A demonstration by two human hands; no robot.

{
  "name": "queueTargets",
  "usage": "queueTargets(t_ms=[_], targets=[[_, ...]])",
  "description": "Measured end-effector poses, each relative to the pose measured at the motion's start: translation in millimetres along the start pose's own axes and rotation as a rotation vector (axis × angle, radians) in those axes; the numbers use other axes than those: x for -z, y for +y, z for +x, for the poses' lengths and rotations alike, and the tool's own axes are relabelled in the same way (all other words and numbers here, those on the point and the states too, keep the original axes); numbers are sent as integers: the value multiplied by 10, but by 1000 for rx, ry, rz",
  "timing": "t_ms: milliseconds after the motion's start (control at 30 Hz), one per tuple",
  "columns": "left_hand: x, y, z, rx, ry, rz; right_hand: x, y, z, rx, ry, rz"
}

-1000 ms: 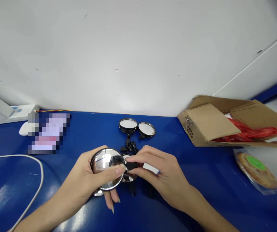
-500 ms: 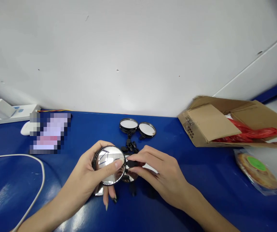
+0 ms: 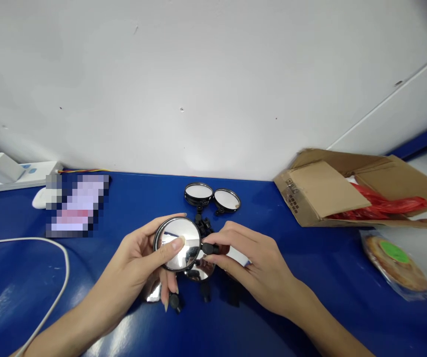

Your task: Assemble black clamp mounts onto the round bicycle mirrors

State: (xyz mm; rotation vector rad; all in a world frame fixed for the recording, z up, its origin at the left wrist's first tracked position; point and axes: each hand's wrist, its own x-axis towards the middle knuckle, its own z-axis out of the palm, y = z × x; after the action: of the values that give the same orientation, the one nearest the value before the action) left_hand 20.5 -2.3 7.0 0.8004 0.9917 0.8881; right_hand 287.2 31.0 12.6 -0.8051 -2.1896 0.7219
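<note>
My left hand (image 3: pixel 144 258) grips a round black-rimmed mirror (image 3: pixel 174 253), its thumb lying across the glass. At the mirror's right edge, my right hand (image 3: pixel 246 258) pinches a small black mount (image 3: pixel 210 248) between thumb and fingertips; it meets the rim. Under and behind my hands, more round mirrors rest on the blue table, one (image 3: pixel 200 270) just below the held one and another (image 3: pixel 152 291) partly hidden by my left hand. Beneath my left fingers lies a black mount (image 3: pixel 175 300). Farther back are a stack of round mirrors (image 3: pixel 198 191) and a tilted mirror (image 3: pixel 227 200).
Black joint parts (image 3: pixel 204 225) lie behind my hands. At right are an open cardboard box (image 3: pixel 302 198) with a red plastic bag (image 3: pixel 388 202) and a wrapped round pastry (image 3: pixel 399 263). A phone (image 3: pixel 77 206), power strip (image 3: pixel 40 171) and white cable (image 3: pixel 66 263) occupy the left.
My left hand has moved the mirror slightly right and up, so its rim now meets the black mount in my right hand. The mount under my left fingers has come into view.
</note>
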Motion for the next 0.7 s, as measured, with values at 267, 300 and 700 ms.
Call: queueTargets(t_ms=[267,300,700], targets=[[-28,26,-41,55,-16,-63,-1,-86,27,-62,54,126],[-32,36,-55,70,-9,-71,-3,-92,29,-75,68,161],[-36,-53,-75,-169,241,247,-153,-92,-78,380,169,-262]])
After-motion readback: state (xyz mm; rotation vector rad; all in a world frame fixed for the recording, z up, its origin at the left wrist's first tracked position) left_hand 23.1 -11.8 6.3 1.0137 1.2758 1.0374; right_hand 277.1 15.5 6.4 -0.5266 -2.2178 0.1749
